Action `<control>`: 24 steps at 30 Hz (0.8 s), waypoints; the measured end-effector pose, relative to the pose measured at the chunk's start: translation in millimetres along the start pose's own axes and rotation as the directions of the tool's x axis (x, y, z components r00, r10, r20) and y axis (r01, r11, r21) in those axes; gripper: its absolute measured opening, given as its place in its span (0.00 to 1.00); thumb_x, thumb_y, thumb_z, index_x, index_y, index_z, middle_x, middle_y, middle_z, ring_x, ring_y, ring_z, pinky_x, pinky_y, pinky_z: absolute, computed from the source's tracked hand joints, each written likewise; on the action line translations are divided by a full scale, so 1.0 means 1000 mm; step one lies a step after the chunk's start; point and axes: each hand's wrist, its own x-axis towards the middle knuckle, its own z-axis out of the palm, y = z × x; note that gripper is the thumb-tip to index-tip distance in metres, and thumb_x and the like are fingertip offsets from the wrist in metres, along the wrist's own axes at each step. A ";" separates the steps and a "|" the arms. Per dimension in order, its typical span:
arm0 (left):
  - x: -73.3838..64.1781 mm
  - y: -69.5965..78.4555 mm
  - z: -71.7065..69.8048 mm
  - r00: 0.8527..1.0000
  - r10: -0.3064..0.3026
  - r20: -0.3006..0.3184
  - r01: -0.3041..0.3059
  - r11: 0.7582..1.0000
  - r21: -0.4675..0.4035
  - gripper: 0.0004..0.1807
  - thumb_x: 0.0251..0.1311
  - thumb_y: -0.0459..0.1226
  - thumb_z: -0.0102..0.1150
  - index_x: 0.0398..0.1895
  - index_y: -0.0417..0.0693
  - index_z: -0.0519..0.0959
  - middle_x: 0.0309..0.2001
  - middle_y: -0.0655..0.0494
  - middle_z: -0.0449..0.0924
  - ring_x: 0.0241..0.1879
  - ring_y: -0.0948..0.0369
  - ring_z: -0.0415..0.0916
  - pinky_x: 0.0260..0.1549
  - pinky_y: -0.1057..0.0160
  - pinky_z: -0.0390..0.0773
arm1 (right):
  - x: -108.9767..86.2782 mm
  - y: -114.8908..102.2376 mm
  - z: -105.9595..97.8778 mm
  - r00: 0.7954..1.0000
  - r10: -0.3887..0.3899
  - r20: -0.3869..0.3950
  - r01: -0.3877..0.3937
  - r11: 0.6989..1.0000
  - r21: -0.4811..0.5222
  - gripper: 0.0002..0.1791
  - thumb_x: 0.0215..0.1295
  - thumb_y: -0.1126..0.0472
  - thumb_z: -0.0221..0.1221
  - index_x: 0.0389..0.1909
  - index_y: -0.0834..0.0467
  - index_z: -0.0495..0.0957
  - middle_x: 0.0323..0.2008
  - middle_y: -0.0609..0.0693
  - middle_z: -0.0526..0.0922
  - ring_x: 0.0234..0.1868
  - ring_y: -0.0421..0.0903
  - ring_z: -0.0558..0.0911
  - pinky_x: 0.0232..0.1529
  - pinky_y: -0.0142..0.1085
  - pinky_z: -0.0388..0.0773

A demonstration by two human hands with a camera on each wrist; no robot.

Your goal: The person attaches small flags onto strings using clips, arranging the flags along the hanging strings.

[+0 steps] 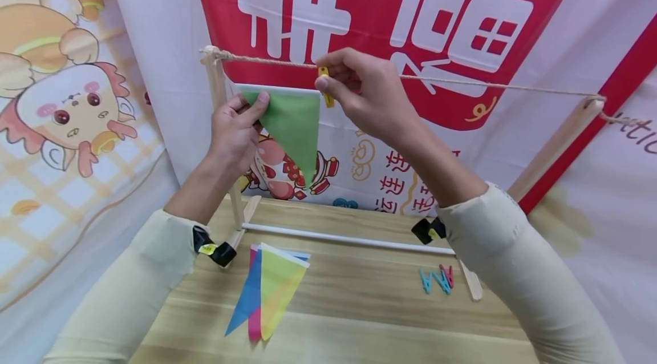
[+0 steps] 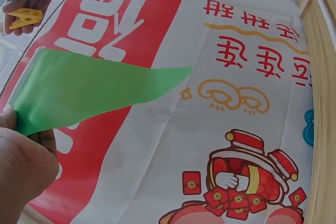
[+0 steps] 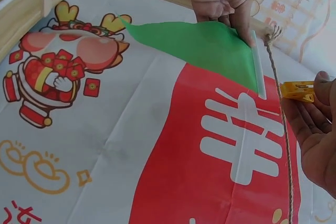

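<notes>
A green pennant [image 1: 295,124] with a white top strip hangs from my left hand [image 1: 233,133], whose thumb and fingers pinch its left upper corner. Just below the twine [image 1: 272,60] the pennant's strip stays apart from the cord. My right hand [image 1: 366,90] pinches a yellow clothespin [image 1: 325,87] beside the pennant's right upper corner. In the right wrist view the clothespin [image 3: 298,91] is close to the twine [image 3: 286,145]; whether it bites the cord I cannot tell. The left wrist view shows the pennant [image 2: 89,87] spread out, its tip pointing right.
Wooden posts [image 1: 556,147] hold the twine at both ends, joined low down by a white rod [image 1: 349,238]. Yellow, blue and pink pennants [image 1: 279,290] lie overlapped on the wooden table [image 1: 359,318]. Blue and red clothespins [image 1: 441,281] lie at right. A printed red-and-white cloth [image 1: 451,107] hangs behind.
</notes>
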 end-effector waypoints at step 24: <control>0.009 0.002 0.010 0.999 0.046 0.000 -0.046 0.999 0.003 0.26 0.78 0.38 0.68 0.75 0.41 0.80 0.71 0.52 0.81 0.72 0.55 0.80 0.76 0.64 0.81 | 0.035 -0.017 0.022 0.999 -0.022 -0.049 0.024 0.999 0.038 0.19 0.85 0.58 0.63 0.68 0.64 0.82 0.54 0.54 0.90 0.49 0.40 0.87 0.55 0.27 0.85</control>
